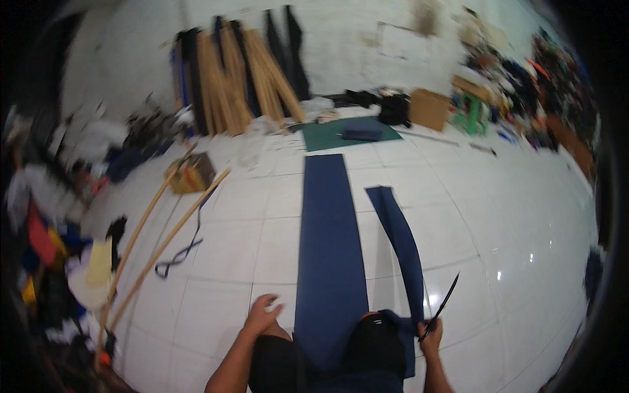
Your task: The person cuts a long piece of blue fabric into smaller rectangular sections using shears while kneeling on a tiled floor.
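A long navy fabric panel [332,242] lies flat on the tiled floor, running away from between my knees. My left hand [263,316] is held over my left knee, fingers loosely bent and apart, with nothing in it. To the right, my right hand [430,337] is closed round the handles of a pair of dark scissors [448,298], whose blades point up and away. A narrower navy fabric strip [401,236] stretches from beside that hand toward the far side. Its near end bunches by my right knee; whether the fingers also pinch it I cannot tell.
Two wooden sticks [171,234] and a thin dark strap [175,262] lie at the left, near a box [191,173]. Farther off is a green mat [318,135] bearing folded navy cloth [362,129]. Fabric rolls [226,78] lean on the wall; a cardboard box [428,109] and scrap heaps surround the floor.
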